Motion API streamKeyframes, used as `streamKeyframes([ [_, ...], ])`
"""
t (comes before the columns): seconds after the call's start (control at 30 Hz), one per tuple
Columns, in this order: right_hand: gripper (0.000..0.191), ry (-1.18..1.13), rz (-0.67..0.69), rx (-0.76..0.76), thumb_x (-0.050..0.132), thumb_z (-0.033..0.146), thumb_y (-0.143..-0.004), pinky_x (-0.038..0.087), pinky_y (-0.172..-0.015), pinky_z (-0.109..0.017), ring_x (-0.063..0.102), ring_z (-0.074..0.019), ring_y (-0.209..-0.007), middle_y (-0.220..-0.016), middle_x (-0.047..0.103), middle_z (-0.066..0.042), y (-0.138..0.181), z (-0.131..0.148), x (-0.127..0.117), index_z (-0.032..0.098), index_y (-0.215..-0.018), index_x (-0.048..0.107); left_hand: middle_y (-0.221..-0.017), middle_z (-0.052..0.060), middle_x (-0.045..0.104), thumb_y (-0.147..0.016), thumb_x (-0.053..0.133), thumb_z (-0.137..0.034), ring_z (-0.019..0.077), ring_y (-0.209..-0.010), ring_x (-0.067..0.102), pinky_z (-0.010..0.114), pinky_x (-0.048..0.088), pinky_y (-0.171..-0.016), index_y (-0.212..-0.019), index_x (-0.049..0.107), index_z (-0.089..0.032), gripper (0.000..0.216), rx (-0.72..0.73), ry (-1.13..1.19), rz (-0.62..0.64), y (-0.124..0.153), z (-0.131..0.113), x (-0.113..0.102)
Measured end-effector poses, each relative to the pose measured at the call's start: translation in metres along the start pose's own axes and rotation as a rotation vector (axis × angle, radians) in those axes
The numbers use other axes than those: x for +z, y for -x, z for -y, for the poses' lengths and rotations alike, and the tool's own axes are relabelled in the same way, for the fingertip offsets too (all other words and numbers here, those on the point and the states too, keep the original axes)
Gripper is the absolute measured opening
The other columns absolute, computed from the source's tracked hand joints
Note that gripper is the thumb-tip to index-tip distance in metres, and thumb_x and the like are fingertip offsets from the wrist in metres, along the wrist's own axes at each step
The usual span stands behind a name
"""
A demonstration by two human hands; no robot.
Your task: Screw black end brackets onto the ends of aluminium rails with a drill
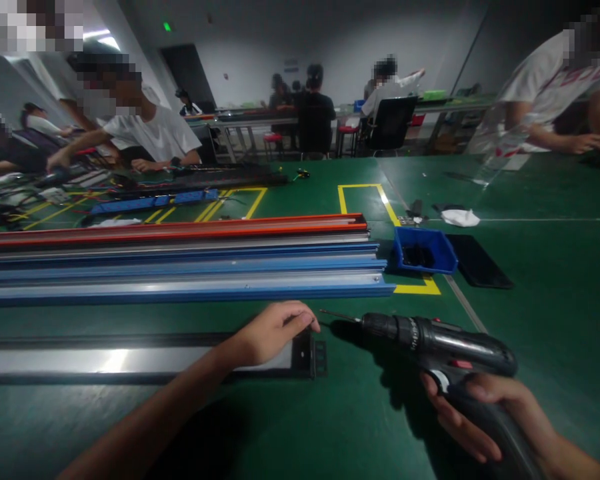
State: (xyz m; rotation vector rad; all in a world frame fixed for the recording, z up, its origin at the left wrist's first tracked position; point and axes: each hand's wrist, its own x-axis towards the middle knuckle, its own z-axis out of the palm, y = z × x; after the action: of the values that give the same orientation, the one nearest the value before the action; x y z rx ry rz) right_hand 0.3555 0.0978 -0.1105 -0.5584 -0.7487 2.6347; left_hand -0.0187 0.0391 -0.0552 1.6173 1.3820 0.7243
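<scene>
My right hand (pixel 473 410) is wrapped round the grip of a black cordless drill (pixel 430 340). Its long thin bit (pixel 339 315) points left, the tip just short of my left fingers. My left hand (pixel 280 330) rests over the right end of a long silver and black metal profile (pixel 130 360), thumb and fingers pressed together near its far edge. Whatever sits between those fingertips is too small to make out. A black end piece (pixel 321 358) with slots sticks out from the profile's end, on the green table.
Beyond the profile lie several long blue channels (pixel 190 290) and an orange one (pixel 180 230). A blue bin (pixel 425 250) with black parts stands beside a dark flat slab (pixel 483 263). Co-workers sit at left and right; a plastic bottle (pixel 505 150) stands far right.
</scene>
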Motion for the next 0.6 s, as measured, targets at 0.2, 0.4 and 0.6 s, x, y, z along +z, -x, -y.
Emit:
streamKeyframes([
  [0.2, 0.04, 0.048, -0.003, -0.006, 0.063, 0.033, -0.08, 0.049, -0.044, -0.021, 0.061, -0.0111, -0.042, -0.075, 0.072, -0.012, -0.0035, -0.0014, 0.0035, 0.005, -0.106, 0.074, -0.097, 0.005, 0.069, -0.104, 0.044, -0.048, 0.0189, -0.094, 0.062, 0.029, 0.046, -0.089, -0.094, 0.07, -0.017, 0.042, -0.029, 0.004, 0.013, -0.0027, 0.0016, -0.0017],
  [0.4, 0.041, 0.157, -0.042, 0.037, 0.065, 0.038, -0.074, 0.045, -0.041, -0.02, 0.059, -0.0112, -0.039, -0.074, 0.072, -0.013, -0.0081, -0.0063, -0.0043, 0.009, -0.1, 0.077, -0.096, 0.005, 0.068, -0.103, 0.04, -0.054, 0.0198, -0.093, 0.061, 0.032, 0.046, -0.089, -0.094, 0.067, -0.017, 0.046, 0.01, -0.002, -0.011, -0.006, 0.0084, -0.0006],
  [0.6, 0.04, 0.143, -0.094, 0.043, 0.065, 0.041, -0.072, 0.045, -0.039, -0.023, 0.052, -0.0103, -0.032, -0.066, 0.069, -0.012, -0.002, -0.0079, -0.0015, 0.01, -0.094, 0.076, -0.097, 0.004, 0.067, -0.104, 0.042, -0.05, 0.0189, -0.094, 0.061, 0.031, 0.046, -0.088, -0.097, 0.066, -0.019, 0.04, 0.015, -0.002, -0.042, -0.0059, 0.0088, 0.0008],
])
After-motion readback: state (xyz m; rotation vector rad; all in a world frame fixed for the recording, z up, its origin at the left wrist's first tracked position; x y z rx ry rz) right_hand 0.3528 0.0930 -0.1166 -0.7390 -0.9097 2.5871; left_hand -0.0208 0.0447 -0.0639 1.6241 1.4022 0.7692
